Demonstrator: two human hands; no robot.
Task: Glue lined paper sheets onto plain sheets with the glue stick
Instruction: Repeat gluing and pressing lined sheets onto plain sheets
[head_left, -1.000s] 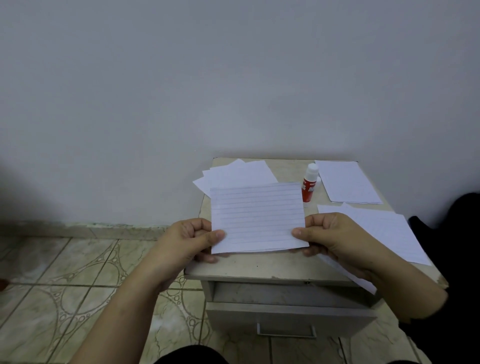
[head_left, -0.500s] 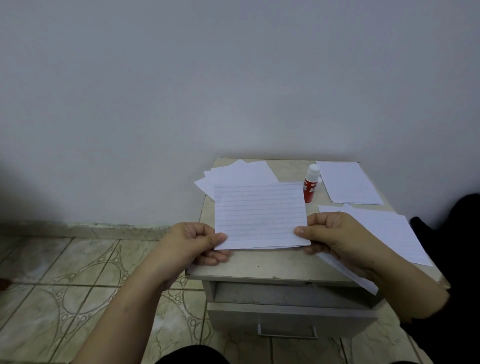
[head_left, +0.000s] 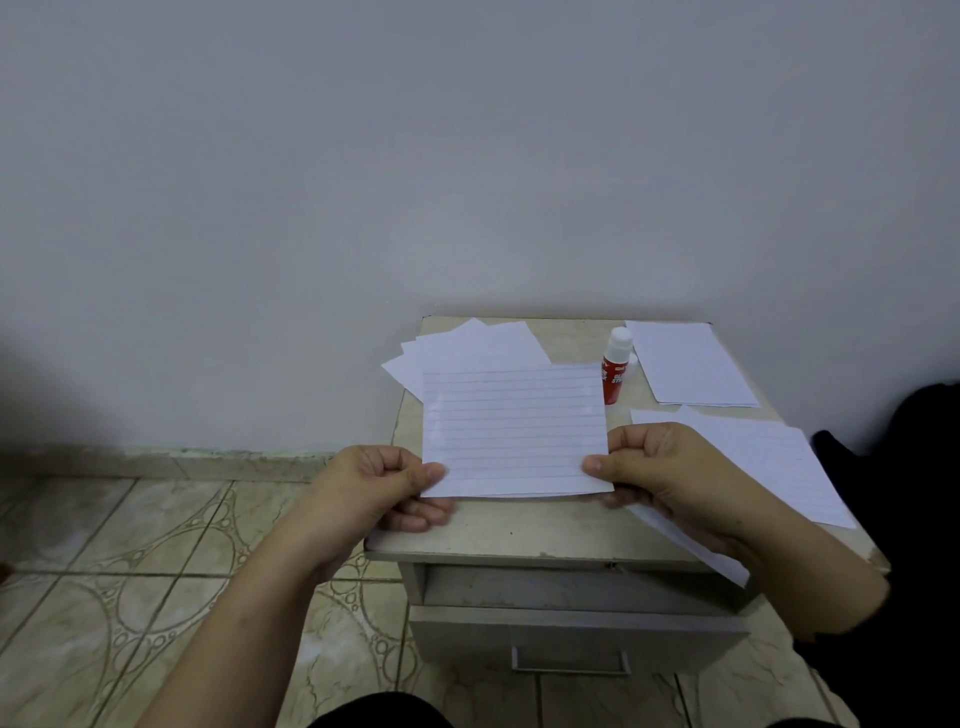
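Lined sheet (head_left: 514, 428) lifting slightly higher, tilting toward camera versus 1 second back. Left hand (head_left: 382, 480) pinching its lower left corner, right hand (head_left: 657, 467) pinching lower right, sheet hovering over nightstand (head_left: 519, 525). Handling likely light, floppy, crease-prone; 2 corner grips keeping it flat. Glue stick (head_left: 615, 371) standing upright behind sheet; loose paper stacks (head_left: 691, 364) crowding nightstand top.

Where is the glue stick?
In the head view, the glue stick stands upright at the back of the table, right of centre, between the held lined sheet and a paper stack to its right.
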